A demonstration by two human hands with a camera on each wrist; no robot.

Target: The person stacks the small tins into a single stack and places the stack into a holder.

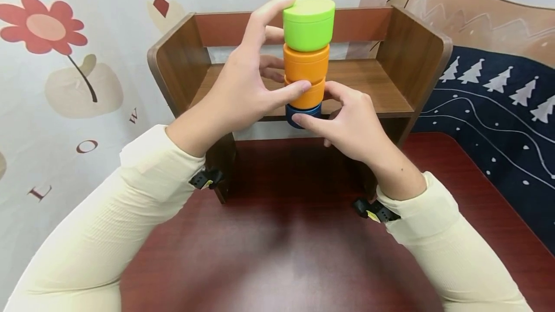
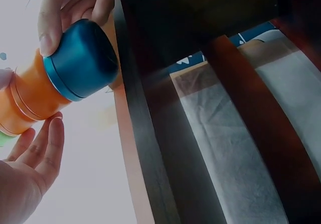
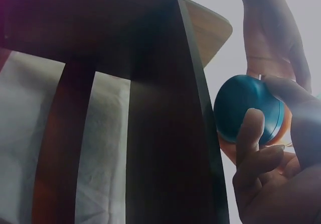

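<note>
A column of round, cup-like pieces is held upright in front of the shelf in the head view. The light green cup [image 1: 309, 30] is on top, two orange cups [image 1: 306, 65] sit beneath it, and a dark blue cup [image 2: 83, 58] is at the bottom. My left hand [image 1: 243, 85] grips the column from the left, its thumb across the lower orange cup and its index fingertip at the green cup's top edge. From the right, my right hand [image 1: 355, 122] holds the blue cup between thumb and fingers. The right wrist view shows fingers around the blue cup's underside.
A brown wooden shelf unit [image 1: 416, 61] with tall side panels stands behind the hands on a dark red table [image 1: 277, 254]. Printed cloth [image 1: 498, 124] hangs around it. Each wrist wears a black strapped device [image 1: 377, 210].
</note>
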